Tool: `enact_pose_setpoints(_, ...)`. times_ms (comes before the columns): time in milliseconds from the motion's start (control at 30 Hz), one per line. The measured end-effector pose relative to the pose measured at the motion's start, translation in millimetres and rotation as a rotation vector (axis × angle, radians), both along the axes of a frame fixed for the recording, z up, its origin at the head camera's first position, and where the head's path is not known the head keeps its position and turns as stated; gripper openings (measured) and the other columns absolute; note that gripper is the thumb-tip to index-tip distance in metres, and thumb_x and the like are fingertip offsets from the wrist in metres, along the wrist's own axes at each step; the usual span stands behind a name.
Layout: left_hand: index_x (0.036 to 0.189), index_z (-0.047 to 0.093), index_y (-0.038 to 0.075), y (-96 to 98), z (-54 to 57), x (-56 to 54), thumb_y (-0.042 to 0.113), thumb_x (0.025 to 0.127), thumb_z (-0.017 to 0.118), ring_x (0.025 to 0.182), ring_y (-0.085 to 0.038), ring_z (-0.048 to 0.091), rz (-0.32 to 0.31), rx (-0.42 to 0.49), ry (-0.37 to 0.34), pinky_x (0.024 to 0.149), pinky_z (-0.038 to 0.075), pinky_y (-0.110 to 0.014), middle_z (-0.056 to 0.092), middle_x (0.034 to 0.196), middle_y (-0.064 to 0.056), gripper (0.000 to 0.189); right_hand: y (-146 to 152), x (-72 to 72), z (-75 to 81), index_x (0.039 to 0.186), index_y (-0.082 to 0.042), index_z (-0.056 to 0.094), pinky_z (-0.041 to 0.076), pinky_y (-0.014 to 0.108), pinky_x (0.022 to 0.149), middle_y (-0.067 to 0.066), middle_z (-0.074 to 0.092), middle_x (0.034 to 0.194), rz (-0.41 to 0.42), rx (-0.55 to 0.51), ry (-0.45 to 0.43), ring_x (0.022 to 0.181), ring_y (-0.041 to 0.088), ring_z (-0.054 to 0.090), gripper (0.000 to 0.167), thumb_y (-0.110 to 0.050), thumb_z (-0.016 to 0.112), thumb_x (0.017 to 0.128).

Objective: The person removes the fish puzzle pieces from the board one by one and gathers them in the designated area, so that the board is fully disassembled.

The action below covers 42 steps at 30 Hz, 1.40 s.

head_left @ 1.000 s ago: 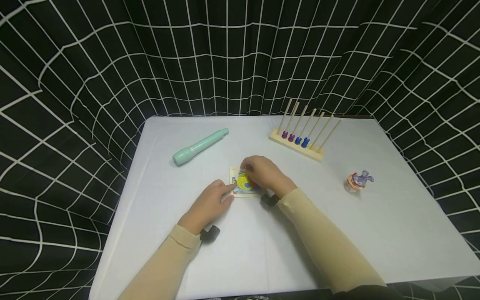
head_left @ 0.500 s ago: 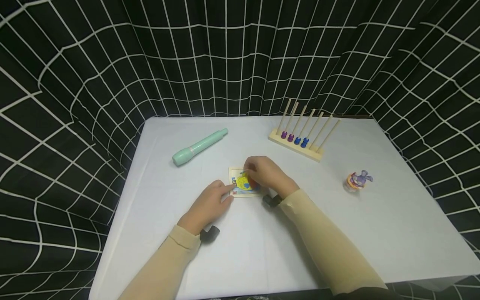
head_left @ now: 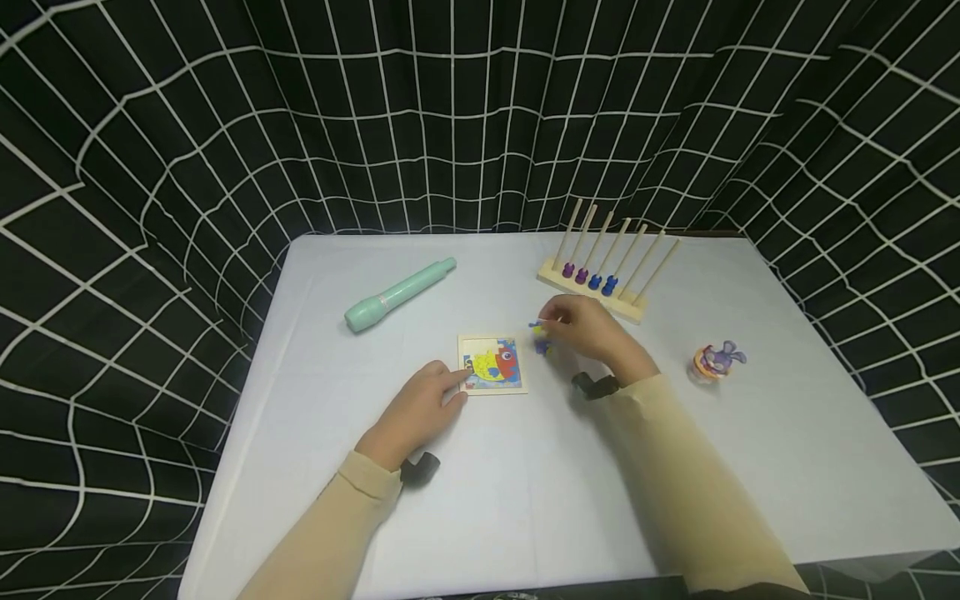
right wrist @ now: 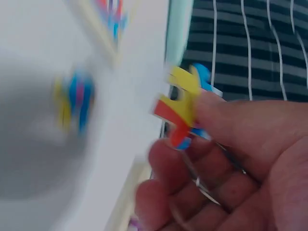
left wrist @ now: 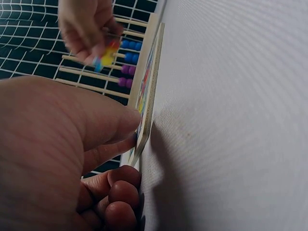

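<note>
A jigsaw piece point(right wrist: 185, 103) in yellow, red and blue is pinched between the thumb and fingers of my right hand point(head_left: 588, 329), raised right of the puzzle board. Below that hand a second piece point(head_left: 543, 347), blue and yellow, lies on the table; motion blurs it in the right wrist view. The square wooden puzzle board point(head_left: 491, 365) shows a yellow fish with a red head, and a pale bare patch at its upper left. My left hand point(head_left: 422, 407) rests at the board's left side, straight index finger on the picture, thumb by the lower left corner.
Beyond the right hand stands a wooden peg rack point(head_left: 592, 290) with purple and blue beads. A mint-green flashlight-shaped object point(head_left: 401, 292) lies at the back left. To the right sits a small purple rabbit-eared toy point(head_left: 717, 361). Black grid curtains point(head_left: 480, 125) surround the white table point(head_left: 480, 500).
My right hand has left the board and moved right, now holding a jigsaw piece. The red fish head it covered is now visible. My left hand has stayed in place.
</note>
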<state>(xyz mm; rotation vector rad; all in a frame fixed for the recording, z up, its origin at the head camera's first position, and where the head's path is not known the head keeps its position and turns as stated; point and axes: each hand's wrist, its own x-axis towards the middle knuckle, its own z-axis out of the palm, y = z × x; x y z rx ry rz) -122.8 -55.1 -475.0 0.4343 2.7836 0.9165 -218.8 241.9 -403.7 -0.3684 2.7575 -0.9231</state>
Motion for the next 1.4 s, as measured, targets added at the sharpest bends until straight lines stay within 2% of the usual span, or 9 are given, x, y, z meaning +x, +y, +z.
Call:
enact_pose_setpoints(67,0.152,0.067,0.018,0.3,0.1,0.5,0.029,0.108,0.067,0.088,-0.015,0.051,0.000,-0.001,-0.003,0.076,0.046,-0.031,0.053,0.100,0.000,0.045,20,-2.0,-0.3,0.106,-0.006,0.076,0.052,0.036,0.079,0.011,0.075,0.101,-0.007,0.026,-0.013,0.090,0.025,0.062,0.010,-0.013,0.070,0.106)
enact_pose_setpoints(167,0.152,0.067,0.017,0.4,1.4,1.1,0.029,0.108,0.068,0.088,-0.016,0.051,-0.001,-0.002,-0.004,0.077,0.046,-0.031,0.053,0.099,0.000,0.045,41,-4.4,-3.2,0.106,-0.003,0.076,0.049,0.033,0.076,0.011,0.075,0.097,0.000,0.056,-0.084,0.085,0.022,0.060,0.012,-0.012,0.069,0.106)
enact_pose_setpoints(300,0.152,0.067,0.017,0.6,2.9,1.4,0.029,0.108,0.068,0.089,-0.016,0.051,-0.001,0.000,-0.005,0.078,0.046,-0.031,0.054,0.100,0.000,0.046,52,-7.2,-8.7,0.108,-0.001,0.076,0.047,0.033,0.076,0.010,0.075,0.095,0.026,0.061,-0.172,0.084,0.019,0.057,0.015,-0.014,0.070,0.106)
enact_pose_setpoints(400,0.152,0.067,0.017,0.9,2.5,1.1,0.028,0.108,0.068,0.088,-0.016,0.050,-0.002,0.006,-0.002,0.078,0.046,-0.032,0.054,0.099,0.000,0.045,54,-8.8,-12.6,0.110,-0.001,0.077,0.047,0.033,0.076,0.008,0.074,0.094,0.026,0.055,-0.191,0.084,0.018,0.056,0.016,-0.015,0.070,0.106)
enact_pose_setpoints(600,0.152,0.067,0.018,0.0,0.9,0.3,0.029,0.108,0.068,0.088,-0.015,0.050,0.001,0.009,-0.003,0.077,0.046,-0.031,0.053,0.100,0.000,0.045,52,-15.8,-21.9,0.108,-0.003,0.078,0.045,0.032,0.077,0.006,0.075,0.092,0.030,0.053,-0.195,0.085,0.018,0.056,0.014,-0.014,0.070,0.106)
enact_pose_setpoints(967,0.151,0.068,0.017,-0.9,0.9,1.1,0.028,0.107,0.068,0.087,-0.015,0.050,-0.005,0.021,0.011,0.076,0.046,-0.031,0.053,0.099,0.000,0.045,52,-22.0,-25.2,0.110,-0.003,0.080,0.047,0.034,0.084,0.006,0.078,0.098,0.047,0.088,-0.177,0.092,0.022,0.059,0.016,-0.016,0.072,0.105)
enact_pose_setpoints(1400,0.151,0.068,0.016,-0.8,0.9,0.8,0.027,0.107,0.068,0.087,-0.016,0.049,-0.014,0.020,0.024,0.077,0.045,-0.031,0.052,0.098,0.000,0.045,42,-15.7,-31.6,0.108,-0.005,0.076,0.051,0.044,0.091,0.009,0.072,0.099,-0.050,0.131,-0.154,0.097,0.027,0.061,0.012,-0.015,0.069,0.107)
